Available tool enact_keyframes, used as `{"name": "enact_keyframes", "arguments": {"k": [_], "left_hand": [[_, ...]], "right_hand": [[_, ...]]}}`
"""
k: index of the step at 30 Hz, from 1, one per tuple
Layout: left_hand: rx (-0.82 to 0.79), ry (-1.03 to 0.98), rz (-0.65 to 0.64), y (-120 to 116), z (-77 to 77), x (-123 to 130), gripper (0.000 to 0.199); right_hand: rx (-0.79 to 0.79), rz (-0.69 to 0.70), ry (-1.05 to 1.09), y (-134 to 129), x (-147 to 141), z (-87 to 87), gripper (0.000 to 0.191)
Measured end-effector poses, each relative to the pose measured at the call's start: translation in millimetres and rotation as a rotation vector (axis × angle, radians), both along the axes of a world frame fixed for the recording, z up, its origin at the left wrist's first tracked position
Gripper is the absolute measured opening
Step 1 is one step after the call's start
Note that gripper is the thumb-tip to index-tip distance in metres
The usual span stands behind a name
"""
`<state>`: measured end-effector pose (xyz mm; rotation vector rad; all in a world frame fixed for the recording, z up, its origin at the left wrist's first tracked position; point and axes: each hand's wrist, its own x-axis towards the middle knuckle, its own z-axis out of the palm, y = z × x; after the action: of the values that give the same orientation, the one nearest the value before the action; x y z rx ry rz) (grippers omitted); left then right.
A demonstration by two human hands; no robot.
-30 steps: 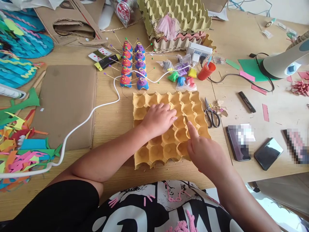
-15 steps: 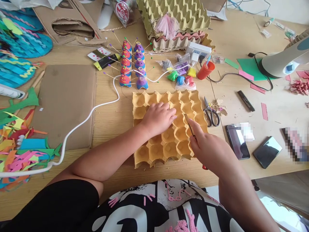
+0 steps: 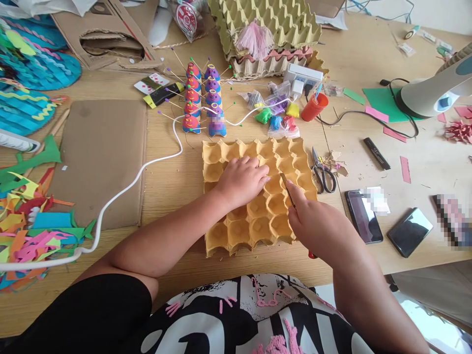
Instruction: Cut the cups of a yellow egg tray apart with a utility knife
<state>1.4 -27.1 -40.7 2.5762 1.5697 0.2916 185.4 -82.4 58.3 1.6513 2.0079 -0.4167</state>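
A yellow cardboard egg tray (image 3: pixel 260 226) lies cups-up on the table in front of me. My left hand (image 3: pixel 243 179) rests on its middle, fingers curled over the ridges and gripping it. From the right, my right hand (image 3: pixel 313 216) is closed around a knife (image 3: pixel 288 191). The blade's tip touches the tray among the cups right of centre, and a red end pokes out below my hand. Most of the knife's handle is hidden by that hand. Black-handled scissors (image 3: pixel 323 177) lie just beyond the tray's right edge.
Behind the tray stand two rows of painted egg-cup figures (image 3: pixel 191 123) with pins. Clay packets (image 3: pixel 276 123), a red cup (image 3: pixel 314 106) and stacked egg trays (image 3: pixel 265 29) are farther back. A white cable (image 3: pixel 129 184) crosses the left side. Phones (image 3: pixel 364 216) lie right.
My right hand has shifted very slightly left, with the knife tip still at nearly the same spot on the egg tray. My left hand has stayed in place.
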Motion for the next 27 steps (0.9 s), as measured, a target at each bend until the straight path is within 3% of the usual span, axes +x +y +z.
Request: {"name": "enact_keyframes", "arguments": {"k": [7, 14, 20, 27], "left_hand": [[-0.002, -0.002, 0.004, 1, -1.4, 0, 0.024], [0.001, 0.002, 0.008, 0, -1.6, 1, 0.024], [-0.002, -0.003, 0.009, 1, -2.7, 1, 0.025], [-0.009, -0.006, 0.007, 1, -2.6, 1, 0.024]], "right_hand": [[-0.087, -0.059, 0.027, 10, -2, 12.7, 0.070], [-0.081, -0.005, -0.004, 9, -2, 14.3, 0.071], [-0.103, -0.082, 0.066, 10, 0, 17.7, 0.069], [-0.119, -0.039, 0.004, 10, -1, 15.9, 0.069]]}}
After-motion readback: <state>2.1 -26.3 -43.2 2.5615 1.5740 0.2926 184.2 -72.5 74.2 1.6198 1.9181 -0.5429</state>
